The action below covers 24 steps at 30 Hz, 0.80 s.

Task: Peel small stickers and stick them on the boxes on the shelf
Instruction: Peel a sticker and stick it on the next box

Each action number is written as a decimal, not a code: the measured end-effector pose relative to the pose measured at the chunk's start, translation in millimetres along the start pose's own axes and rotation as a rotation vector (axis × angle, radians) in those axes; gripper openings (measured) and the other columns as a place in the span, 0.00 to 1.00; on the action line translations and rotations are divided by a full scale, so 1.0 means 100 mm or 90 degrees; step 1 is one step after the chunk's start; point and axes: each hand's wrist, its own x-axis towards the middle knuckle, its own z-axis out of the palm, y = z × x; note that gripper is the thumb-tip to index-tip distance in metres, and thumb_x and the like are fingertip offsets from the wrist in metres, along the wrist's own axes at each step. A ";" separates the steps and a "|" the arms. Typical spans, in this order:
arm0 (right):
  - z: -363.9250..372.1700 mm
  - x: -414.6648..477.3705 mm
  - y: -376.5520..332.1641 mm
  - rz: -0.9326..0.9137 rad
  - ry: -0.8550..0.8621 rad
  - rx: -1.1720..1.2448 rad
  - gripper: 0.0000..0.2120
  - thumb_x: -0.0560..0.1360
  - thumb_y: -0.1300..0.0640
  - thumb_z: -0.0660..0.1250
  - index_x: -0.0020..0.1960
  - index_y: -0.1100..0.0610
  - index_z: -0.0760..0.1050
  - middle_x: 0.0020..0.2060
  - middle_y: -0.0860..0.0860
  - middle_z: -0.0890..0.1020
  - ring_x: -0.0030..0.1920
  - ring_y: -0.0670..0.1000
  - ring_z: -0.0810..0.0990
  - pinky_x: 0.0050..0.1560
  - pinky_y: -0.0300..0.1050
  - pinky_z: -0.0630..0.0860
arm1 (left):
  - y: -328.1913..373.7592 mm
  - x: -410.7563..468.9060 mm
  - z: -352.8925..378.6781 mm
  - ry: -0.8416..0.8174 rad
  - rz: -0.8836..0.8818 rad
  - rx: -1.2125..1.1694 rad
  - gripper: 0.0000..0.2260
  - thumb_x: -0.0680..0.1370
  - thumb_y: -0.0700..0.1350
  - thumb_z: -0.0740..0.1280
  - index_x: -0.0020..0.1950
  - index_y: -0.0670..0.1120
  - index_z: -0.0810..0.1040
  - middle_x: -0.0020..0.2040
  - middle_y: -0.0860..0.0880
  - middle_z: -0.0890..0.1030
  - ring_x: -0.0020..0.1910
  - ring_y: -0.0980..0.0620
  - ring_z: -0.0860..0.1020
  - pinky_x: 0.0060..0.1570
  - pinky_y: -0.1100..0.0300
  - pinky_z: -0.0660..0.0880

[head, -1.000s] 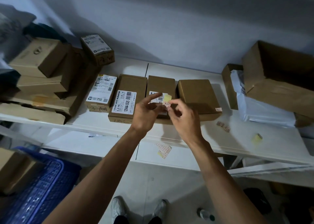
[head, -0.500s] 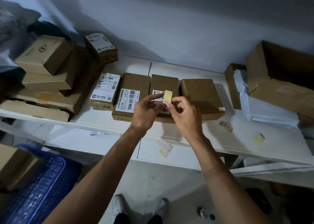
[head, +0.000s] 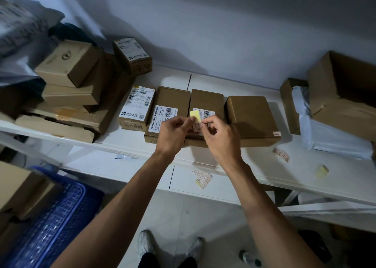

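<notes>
- Head view, centre of the frame: a small sticker strip (head: 196, 125) with yellow backing is pinched by the left hand (head: 173, 132), thumb and fingers closed on its left edge, so that it is kept steady just above the front of the boxes.
- The right hand (head: 220, 137) is brought against the strip's right edge, fingertips (head: 204, 122) pressed together on what seems to be a single sticker; whether it has come free of the backing cannot be told.
- Peeling is judged to be the step in hand, held close over the row so that little reach would be needed to place it.
- Directly behind the hands, a labelled box (head: 206, 102) is partly hidden; to its left a box marked 12V4A (head: 168, 109) lies touching it, and further left a white-labelled box (head: 138, 107).
- To the right of centre, a plain box (head: 251, 119) already carries a small sticker (head: 276, 133) at its front right corner, which suggests the corner is the chosen spot.
- On the shelf (head: 254, 157) at right, a spare strip (head: 281, 154) and a yellow scrap (head: 322, 171) lie loose, well apart from the boxes.
- Lower centre, a larger sticker sheet (head: 202, 179) is seen on the lower board.
- At left, stacked cartons (head: 69, 88) are piled against the row.
</notes>
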 end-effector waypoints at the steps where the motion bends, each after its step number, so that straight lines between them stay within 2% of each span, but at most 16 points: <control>1: 0.01 0.01 -0.02 -0.005 0.003 -0.002 0.05 0.77 0.53 0.73 0.49 0.54 0.82 0.37 0.49 0.86 0.30 0.48 0.80 0.29 0.37 0.73 | 0.00 0.01 -0.02 0.009 0.003 0.008 0.09 0.77 0.46 0.72 0.45 0.40 0.84 0.42 0.43 0.87 0.46 0.42 0.85 0.53 0.47 0.82; 4: 0.06 0.02 -0.11 -0.019 0.010 -0.029 0.05 0.77 0.54 0.73 0.47 0.55 0.82 0.35 0.50 0.86 0.29 0.46 0.76 0.28 0.30 0.63 | 0.03 0.01 -0.08 0.021 0.011 0.012 0.10 0.78 0.45 0.70 0.46 0.38 0.84 0.42 0.42 0.87 0.45 0.43 0.85 0.50 0.51 0.82; 8: 0.12 0.04 -0.20 -0.033 0.003 -0.029 0.05 0.77 0.55 0.73 0.48 0.57 0.81 0.35 0.51 0.85 0.30 0.45 0.75 0.28 0.28 0.62 | 0.08 -0.02 -0.17 0.030 -0.008 -0.026 0.10 0.79 0.42 0.69 0.47 0.34 0.82 0.40 0.41 0.86 0.37 0.49 0.85 0.38 0.62 0.81; 10: 0.16 0.03 -0.22 -0.048 0.003 -0.026 0.05 0.78 0.55 0.72 0.47 0.57 0.80 0.33 0.50 0.83 0.29 0.46 0.75 0.28 0.31 0.64 | 0.07 0.00 -0.22 0.035 -0.017 -0.036 0.10 0.78 0.42 0.70 0.46 0.34 0.82 0.40 0.40 0.86 0.37 0.47 0.86 0.38 0.60 0.82; 15: 0.23 0.04 -0.25 -0.047 -0.006 0.018 0.04 0.78 0.56 0.72 0.47 0.56 0.80 0.34 0.49 0.84 0.30 0.44 0.75 0.29 0.28 0.64 | 0.02 0.06 -0.33 0.044 -0.026 -0.049 0.10 0.79 0.43 0.70 0.44 0.36 0.83 0.41 0.40 0.86 0.41 0.42 0.86 0.45 0.53 0.83; 16: 0.25 0.04 -0.25 -0.039 -0.014 0.045 0.04 0.78 0.56 0.72 0.48 0.56 0.81 0.35 0.49 0.85 0.31 0.44 0.78 0.30 0.29 0.68 | 0.02 0.07 -0.34 0.043 -0.023 -0.054 0.09 0.79 0.42 0.70 0.46 0.36 0.83 0.41 0.41 0.86 0.42 0.43 0.86 0.44 0.54 0.83; 18: 0.29 0.04 -0.24 -0.001 -0.033 0.121 0.04 0.78 0.55 0.70 0.49 0.55 0.80 0.38 0.49 0.86 0.35 0.46 0.83 0.32 0.40 0.78 | 0.01 0.07 -0.37 0.049 -0.019 -0.057 0.08 0.79 0.40 0.69 0.47 0.35 0.82 0.42 0.41 0.86 0.43 0.44 0.86 0.44 0.57 0.83; 19: 0.32 0.05 -0.24 0.019 -0.042 0.152 0.04 0.78 0.54 0.70 0.49 0.53 0.80 0.38 0.48 0.86 0.36 0.47 0.84 0.34 0.46 0.80 | 0.00 0.08 -0.39 0.050 -0.013 -0.057 0.07 0.78 0.39 0.69 0.48 0.34 0.82 0.43 0.40 0.86 0.43 0.44 0.86 0.46 0.56 0.83; 21: 0.37 0.05 -0.24 0.044 -0.053 0.185 0.04 0.78 0.52 0.69 0.48 0.52 0.79 0.36 0.47 0.85 0.35 0.48 0.84 0.34 0.49 0.80 | -0.01 0.09 -0.42 0.051 -0.003 -0.054 0.07 0.78 0.38 0.69 0.48 0.33 0.81 0.44 0.39 0.86 0.44 0.43 0.86 0.48 0.55 0.83; 24: 0.39 0.06 -0.27 0.084 -0.063 0.231 0.03 0.78 0.54 0.70 0.47 0.54 0.80 0.32 0.44 0.82 0.30 0.45 0.81 0.31 0.48 0.78 | -0.01 0.09 -0.46 0.045 -0.001 -0.055 0.07 0.78 0.37 0.69 0.49 0.32 0.81 0.42 0.41 0.86 0.43 0.46 0.86 0.47 0.57 0.83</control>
